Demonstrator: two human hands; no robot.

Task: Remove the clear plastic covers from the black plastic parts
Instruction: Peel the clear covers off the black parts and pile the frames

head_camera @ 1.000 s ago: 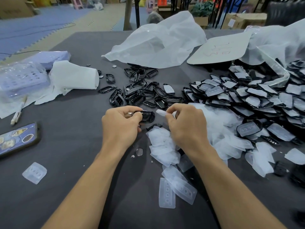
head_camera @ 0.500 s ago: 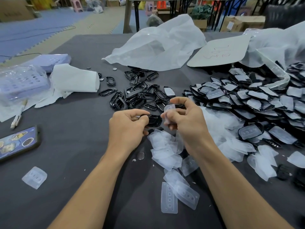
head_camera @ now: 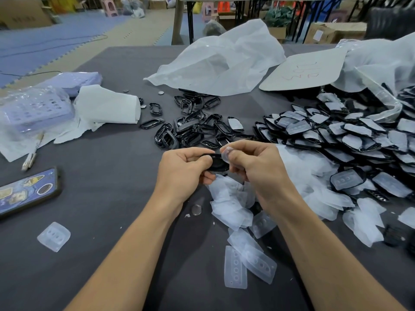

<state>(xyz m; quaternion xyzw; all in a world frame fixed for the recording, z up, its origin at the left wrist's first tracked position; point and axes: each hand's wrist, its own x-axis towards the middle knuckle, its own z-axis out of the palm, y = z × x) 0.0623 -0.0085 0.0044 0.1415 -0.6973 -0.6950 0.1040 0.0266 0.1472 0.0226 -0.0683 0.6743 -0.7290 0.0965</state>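
My left hand grips a black plastic part above the dark table. My right hand pinches a clear plastic cover at the part's right end, thumb and forefinger on it. Below my hands lies a pile of loose clear covers. A heap of covered black parts fills the right side. Bare black parts lie scattered just beyond my hands.
A phone lies at the left, a single clear cover in front of it. White paper, a plastic-wrapped box and a pen sit at the far left. A white bag and a board lie behind.
My hands have come closer together. The right hand brought the clear cover back against the right end of the black part held by the left hand.
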